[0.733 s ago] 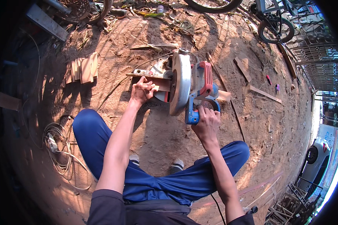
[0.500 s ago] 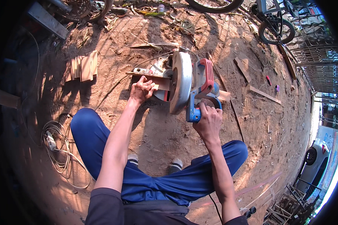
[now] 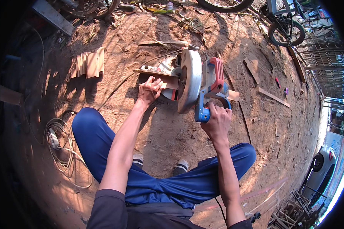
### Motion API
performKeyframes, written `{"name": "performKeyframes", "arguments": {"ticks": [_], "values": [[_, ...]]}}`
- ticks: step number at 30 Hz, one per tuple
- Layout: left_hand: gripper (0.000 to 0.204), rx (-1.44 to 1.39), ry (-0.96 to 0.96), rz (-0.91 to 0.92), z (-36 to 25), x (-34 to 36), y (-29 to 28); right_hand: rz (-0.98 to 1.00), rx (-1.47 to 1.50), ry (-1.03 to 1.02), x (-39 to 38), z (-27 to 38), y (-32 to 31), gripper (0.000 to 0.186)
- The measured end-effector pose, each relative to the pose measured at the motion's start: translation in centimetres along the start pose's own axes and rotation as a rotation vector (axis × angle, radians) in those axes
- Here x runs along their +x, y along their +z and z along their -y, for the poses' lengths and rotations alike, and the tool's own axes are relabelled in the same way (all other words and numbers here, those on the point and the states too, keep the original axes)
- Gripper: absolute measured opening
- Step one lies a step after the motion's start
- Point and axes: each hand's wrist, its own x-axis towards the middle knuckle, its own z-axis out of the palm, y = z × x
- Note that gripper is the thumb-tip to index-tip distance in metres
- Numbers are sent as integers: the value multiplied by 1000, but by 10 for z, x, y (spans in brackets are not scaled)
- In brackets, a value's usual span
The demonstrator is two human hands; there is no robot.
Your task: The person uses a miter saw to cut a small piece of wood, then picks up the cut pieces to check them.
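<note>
A miter saw [image 3: 190, 81] with a grey metal blade guard and a red and blue body stands on the dirt in front of me. My right hand [image 3: 218, 121] is wrapped around its blue loop handle [image 3: 203, 111]. On the left side of the blade guard, my left hand [image 3: 150, 91] has its fingers curled on a wooden board [image 3: 171, 82], pressing it at the fence [image 3: 153, 70]. A pale piece of wood [image 3: 233, 95] shows on the other side of the saw. The blade's edge is mostly hidden by the guard.
Cut wooden pieces [image 3: 88, 64] stand grouped at the left. A coiled cable [image 3: 61, 147] with a white socket lies by my left knee. Wood strips [image 3: 274, 97], a red marker-like object [image 3: 277, 82] and a purple item [image 3: 286, 91] lie right. A bicycle wheel [image 3: 286, 33] stands beyond.
The whole scene sits slightly further right in the view. Both hands keep their holds, and the saw looks the same.
</note>
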Motion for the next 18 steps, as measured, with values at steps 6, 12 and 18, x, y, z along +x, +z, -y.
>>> {"name": "performKeyframes", "arguments": {"ticks": [6, 12, 18], "values": [[26, -2, 27, -3, 3, -4, 6, 8, -17, -4, -7, 1, -3, 36], [26, -63, 8, -26, 8, 1, 9, -18, -17, -11, -1, 1, -1, 36], [22, 39, 57, -2, 5, 3, 5, -7, -3, -3, 1, 1, -1, 43]]}}
